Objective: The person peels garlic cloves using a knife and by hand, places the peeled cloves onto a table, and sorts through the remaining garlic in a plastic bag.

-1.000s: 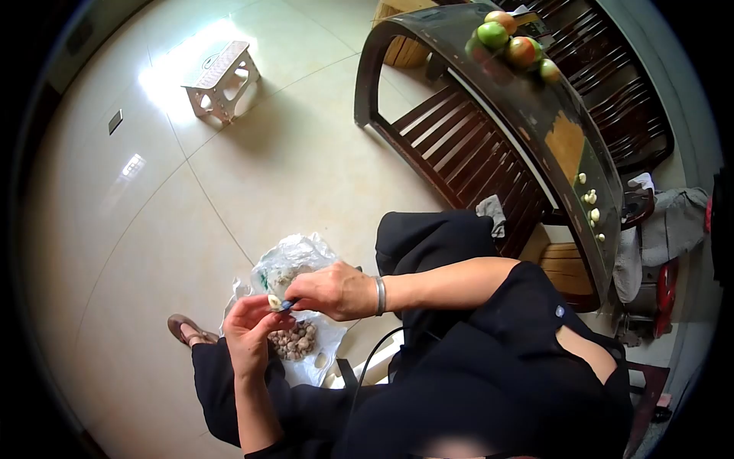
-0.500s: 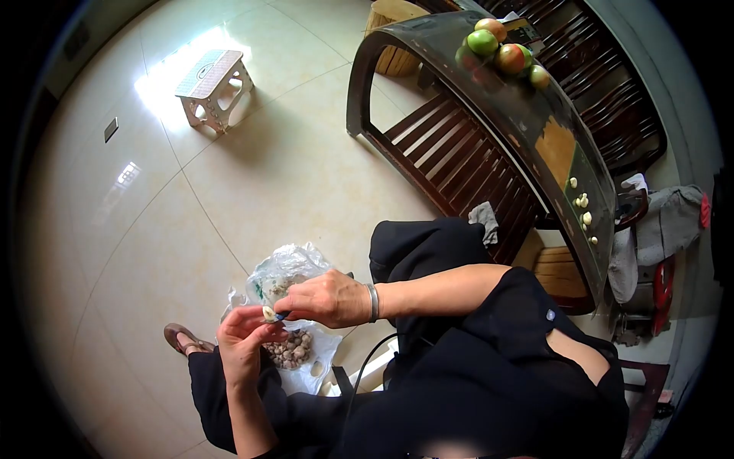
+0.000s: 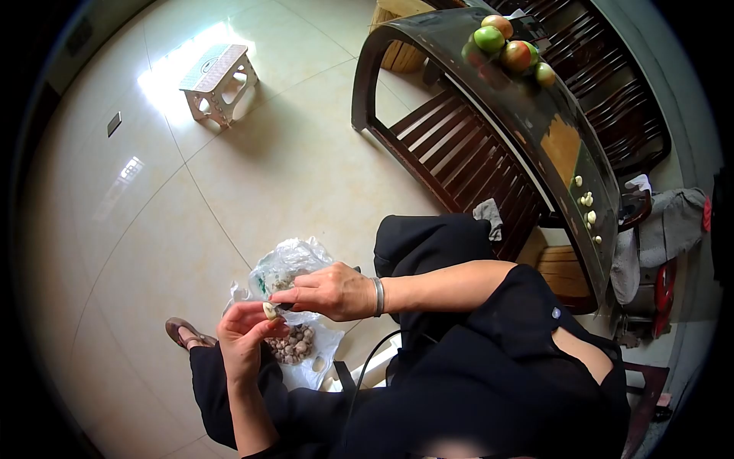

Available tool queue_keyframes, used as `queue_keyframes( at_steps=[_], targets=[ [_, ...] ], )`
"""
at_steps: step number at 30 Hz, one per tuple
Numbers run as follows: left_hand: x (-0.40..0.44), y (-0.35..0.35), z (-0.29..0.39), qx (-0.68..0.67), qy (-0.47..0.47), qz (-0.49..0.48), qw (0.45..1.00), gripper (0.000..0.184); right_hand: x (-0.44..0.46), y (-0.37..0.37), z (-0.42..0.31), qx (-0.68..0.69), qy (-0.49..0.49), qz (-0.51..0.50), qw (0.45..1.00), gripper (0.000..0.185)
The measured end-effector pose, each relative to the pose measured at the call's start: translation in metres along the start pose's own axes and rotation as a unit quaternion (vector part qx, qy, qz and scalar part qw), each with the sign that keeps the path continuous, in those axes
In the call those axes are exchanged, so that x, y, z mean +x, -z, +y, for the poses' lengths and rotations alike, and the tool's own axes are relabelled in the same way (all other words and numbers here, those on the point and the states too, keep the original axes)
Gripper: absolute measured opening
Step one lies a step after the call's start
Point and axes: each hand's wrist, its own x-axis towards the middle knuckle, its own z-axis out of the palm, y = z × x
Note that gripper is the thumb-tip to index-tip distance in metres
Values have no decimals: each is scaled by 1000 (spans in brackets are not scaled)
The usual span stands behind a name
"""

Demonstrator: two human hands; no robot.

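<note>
My left hand pinches a pale garlic clove between thumb and fingers. Against the clove's right side is my right hand, wearing a silver bangle. Its fingers close on a small dark object, mostly hidden, whose kind I cannot make out. Below both hands, unpeeled garlic lies on a white plastic bag. Behind the right hand sits another crumpled clear plastic bag with pale bits inside. Several peeled garlic cloves rest on the dark table at right.
A curved dark table with a slatted lower shelf stands at right, bearing several red-green round fruits. On the tiled floor are a folding stool and a small dark rectangle. A grey cloth hangs at the shelf edge.
My right hand has shifted slightly up, and its fingers have straightened over the clove. The dark object has turned and shows less. My left hand stays nearly in place, and the view has shifted slightly.
</note>
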Motion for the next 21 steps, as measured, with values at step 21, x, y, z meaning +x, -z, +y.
queue_keyframes(
  at_steps=[21],
  targets=[
    [2,-1,-5,-25,-23,-18,999,22,7,4,-11,17,-40,-20,999,40]
  ],
)
